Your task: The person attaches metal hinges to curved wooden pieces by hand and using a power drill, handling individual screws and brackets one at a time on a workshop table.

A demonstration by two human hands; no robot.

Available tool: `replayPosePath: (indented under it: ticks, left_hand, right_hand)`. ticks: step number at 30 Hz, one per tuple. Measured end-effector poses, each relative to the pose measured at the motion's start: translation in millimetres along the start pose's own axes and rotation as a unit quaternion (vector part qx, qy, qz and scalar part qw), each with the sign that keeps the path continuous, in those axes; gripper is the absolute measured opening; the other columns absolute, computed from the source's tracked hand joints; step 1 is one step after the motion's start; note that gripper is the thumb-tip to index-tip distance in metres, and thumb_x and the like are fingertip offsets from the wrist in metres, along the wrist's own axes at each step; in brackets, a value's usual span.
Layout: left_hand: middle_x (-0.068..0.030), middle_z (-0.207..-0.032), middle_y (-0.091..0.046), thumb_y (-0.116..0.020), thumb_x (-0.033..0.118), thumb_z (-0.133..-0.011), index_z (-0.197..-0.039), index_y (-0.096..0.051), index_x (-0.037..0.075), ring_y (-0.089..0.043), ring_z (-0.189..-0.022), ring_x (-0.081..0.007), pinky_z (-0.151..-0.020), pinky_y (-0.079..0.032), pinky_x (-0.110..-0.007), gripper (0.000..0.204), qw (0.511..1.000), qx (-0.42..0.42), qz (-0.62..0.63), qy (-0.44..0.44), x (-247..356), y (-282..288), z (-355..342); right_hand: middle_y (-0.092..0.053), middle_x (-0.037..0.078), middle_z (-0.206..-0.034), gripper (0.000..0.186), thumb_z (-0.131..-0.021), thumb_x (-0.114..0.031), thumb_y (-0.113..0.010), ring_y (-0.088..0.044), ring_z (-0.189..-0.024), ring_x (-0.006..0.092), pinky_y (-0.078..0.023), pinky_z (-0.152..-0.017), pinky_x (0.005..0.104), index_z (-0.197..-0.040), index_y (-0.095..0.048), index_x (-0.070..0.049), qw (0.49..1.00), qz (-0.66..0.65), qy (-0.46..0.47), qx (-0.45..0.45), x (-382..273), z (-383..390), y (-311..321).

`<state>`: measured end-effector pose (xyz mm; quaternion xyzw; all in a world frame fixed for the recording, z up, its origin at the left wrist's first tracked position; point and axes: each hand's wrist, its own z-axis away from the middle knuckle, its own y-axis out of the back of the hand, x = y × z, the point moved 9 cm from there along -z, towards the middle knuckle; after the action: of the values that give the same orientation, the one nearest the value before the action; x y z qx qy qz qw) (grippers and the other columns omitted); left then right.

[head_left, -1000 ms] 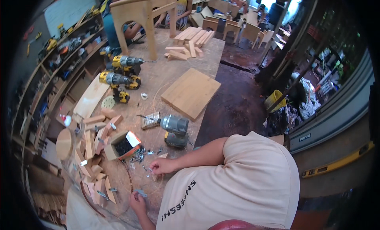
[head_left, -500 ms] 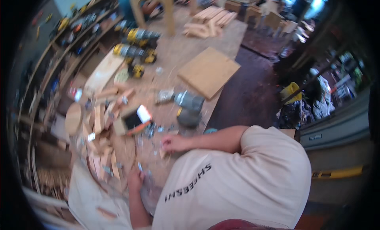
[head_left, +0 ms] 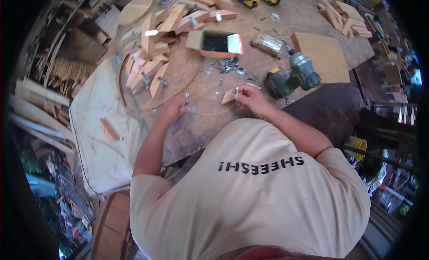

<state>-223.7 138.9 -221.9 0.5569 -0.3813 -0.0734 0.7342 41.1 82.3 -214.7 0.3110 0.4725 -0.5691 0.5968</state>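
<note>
Wooden wedge (head_left: pixel 228 97), seemingly in right hand (head_left: pixel 251 99)

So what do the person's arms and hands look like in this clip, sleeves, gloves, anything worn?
Both hands are bare: no gloves, and no rings or watch that I can make out on the left hand or right hand. The forearms are uncovered; short sleeves of a loose beige T-shirt with dark lettering end above the elbows.

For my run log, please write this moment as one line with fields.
left hand: on small metal screws | right hand: pinching small screw at pale wooden wedge piece | nearby: grey-black cordless drill, open cardboard screw box | surface: brown wooden workbench
</note>
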Motion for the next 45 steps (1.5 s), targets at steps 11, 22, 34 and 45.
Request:
replayPosePath:
  ticks: [11,22,34,45]
  left_hand:
    - [-0.0147,-0.09,-0.065,-0.071,0.027,-0.079,-0.094,-0.059,0.008,-0.062,-0.086,-0.0338,-0.074,-0.047,-0.042,0.027,0.978,0.102,0.062,0.169,-4.1,14.2,6.3]
    - [-0.0184,-0.076,-0.063,-0.068,0.024,-0.077,-0.079,-0.06,0.002,-0.063,-0.074,-0.0349,-0.066,-0.048,-0.043,0.023,0.965,-0.036,0.032,0.259,-22.2,-11.8,-0.4]
    - [-0.016,-0.082,-0.067,-0.071,0.034,-0.079,-0.091,-0.066,0.002,-0.065,-0.077,-0.0289,-0.067,-0.049,-0.039,0.034,0.986,0.001,0.166,-0.026,156.4,15.6,-228.4]
    - [-0.001,-0.071,-0.059,-0.055,0.028,-0.094,-0.088,-0.062,0.004,-0.053,-0.064,-0.008,-0.058,-0.043,-0.025,0.025,0.903,-0.108,0.415,-0.029,185.0,-54.6,-162.2]
  right_hand:
    - [-0.06,-0.001,-0.078,0.017,-0.09,-0.017,-0.063,-0.057,-0.068,0.0071,-0.048,-0.058,0.0228,-0.102,-0.06,-0.005,0.999,0.019,-0.028,-0.008,-2.6,-7.2,-7.2]
    - [-0.059,-0.001,-0.076,0.011,-0.088,-0.012,-0.065,-0.056,-0.066,0.0071,-0.046,-0.056,0.0231,-0.095,-0.06,-0.005,0.999,-0.018,-0.006,-0.03,-0.2,-11.7,-17.2]
    - [-0.059,-0.001,-0.078,0.014,-0.089,-0.016,-0.063,-0.057,-0.068,0.0082,-0.048,-0.057,0.0239,-0.098,-0.06,-0.005,0.999,-0.026,0.014,0.018,4.8,12.8,20.4]
    - [-0.06,0.003,-0.077,0.023,-0.086,-0.019,-0.067,-0.056,-0.067,0.0106,-0.047,-0.062,0.0275,-0.099,-0.062,-0.001,0.949,0.196,0.177,0.174,-44.1,43.9,58.1]
